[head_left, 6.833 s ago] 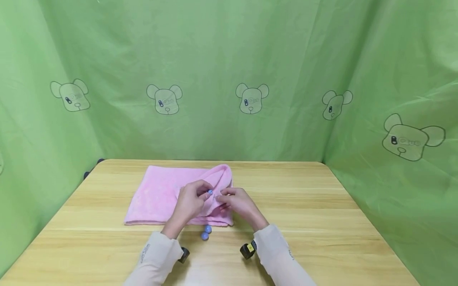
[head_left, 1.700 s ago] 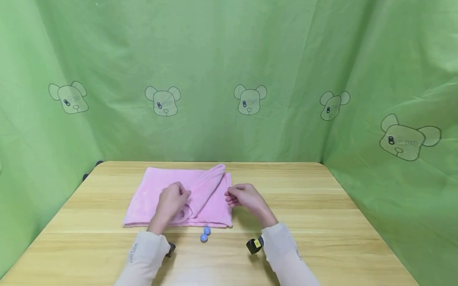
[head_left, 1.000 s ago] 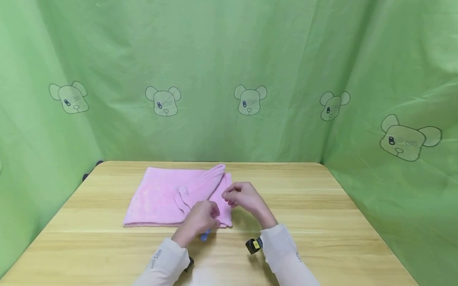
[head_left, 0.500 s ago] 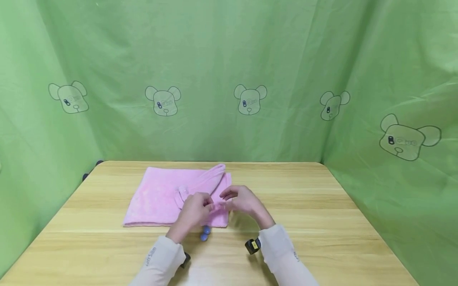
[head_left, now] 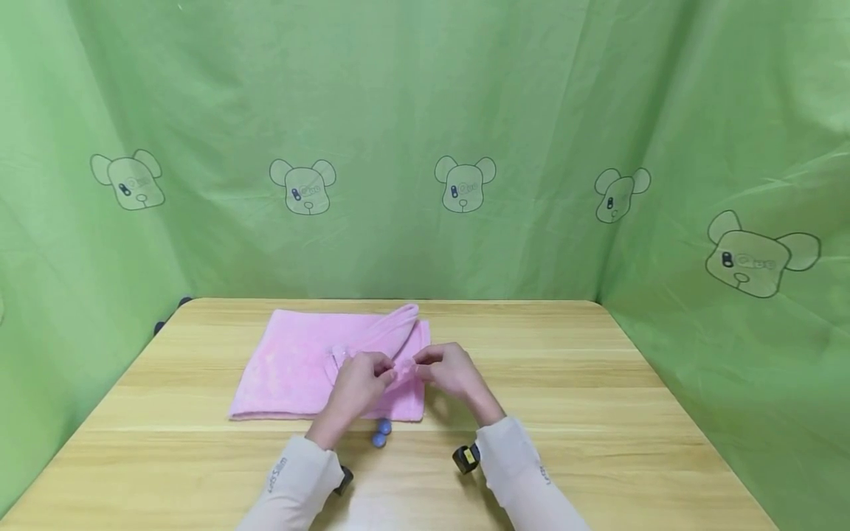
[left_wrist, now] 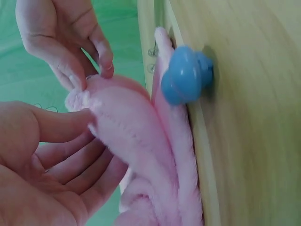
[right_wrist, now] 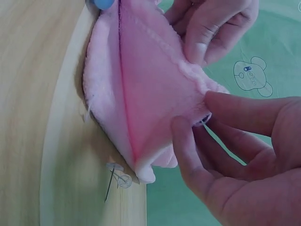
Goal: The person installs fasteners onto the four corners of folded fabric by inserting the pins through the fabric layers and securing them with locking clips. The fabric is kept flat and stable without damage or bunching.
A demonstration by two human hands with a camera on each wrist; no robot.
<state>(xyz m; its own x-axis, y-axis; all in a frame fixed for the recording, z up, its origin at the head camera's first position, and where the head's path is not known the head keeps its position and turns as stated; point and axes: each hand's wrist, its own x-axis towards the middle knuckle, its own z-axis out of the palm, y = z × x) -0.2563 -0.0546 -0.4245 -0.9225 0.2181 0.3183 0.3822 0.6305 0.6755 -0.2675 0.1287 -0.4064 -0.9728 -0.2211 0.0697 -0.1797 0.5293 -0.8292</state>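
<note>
Pink cloth (head_left: 285, 369), seemingly steadied, is now pinched at three o'clock by left hand (head_left: 358, 382) and right hand (head_left: 453, 371), fingers near-closed.

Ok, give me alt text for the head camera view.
A person's left hand and right hand pinch a raised part of a pink cloth on a wooden table. Two small round blue objects sit in front; green curtains hang behind.
</note>
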